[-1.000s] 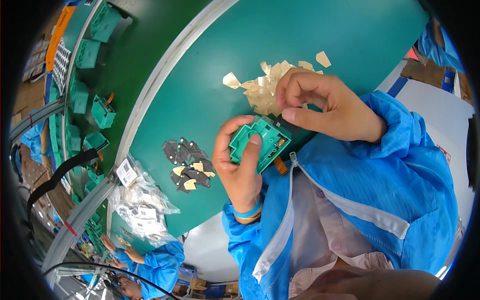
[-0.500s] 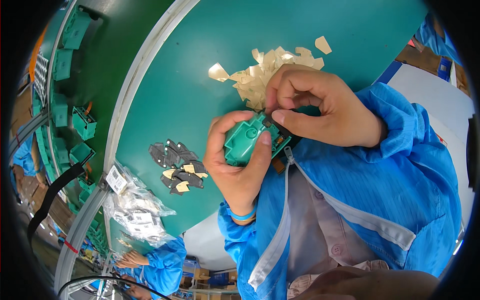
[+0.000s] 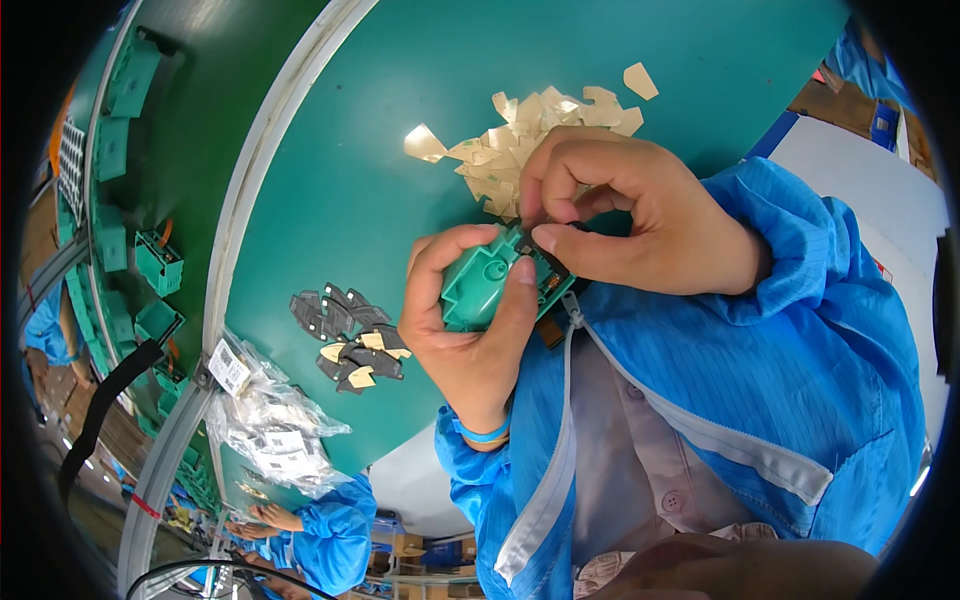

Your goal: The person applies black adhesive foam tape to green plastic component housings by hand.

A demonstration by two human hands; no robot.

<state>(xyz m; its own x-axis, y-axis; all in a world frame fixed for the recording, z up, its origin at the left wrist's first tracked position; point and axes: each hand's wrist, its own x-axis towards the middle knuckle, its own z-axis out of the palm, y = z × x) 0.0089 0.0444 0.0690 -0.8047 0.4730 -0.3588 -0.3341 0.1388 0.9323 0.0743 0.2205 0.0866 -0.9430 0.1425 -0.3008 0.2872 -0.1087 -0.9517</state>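
Observation:
My left hand (image 3: 470,340) grips a green plastic housing (image 3: 478,283) with stepped edges and a round boss, its thumb lying across the face. Along the housing's right side runs a black part (image 3: 548,262) with a small coppery bit in it. At the housing's upper right edge, my right hand (image 3: 640,215) has thumb and forefinger pinched together at the black part; whatever sits between those fingertips is hidden. Just beyond the hands lies a pile of cream adhesive-looking pieces (image 3: 500,160). Left of the housing rests a cluster of small black parts (image 3: 340,315), some bearing cream pieces.
Clear plastic bags (image 3: 275,420) with labels lie at the table's left edge, by a metal rail (image 3: 235,200). Past the rail, several green housings (image 3: 158,262) stand on a green conveyor. A co-worker's blue sleeve (image 3: 335,525) shows at the lower left.
The view has shifted slightly, so the table things sit a little further left. Both hands keep their hold on the housing, with hardly any change in the fingers.

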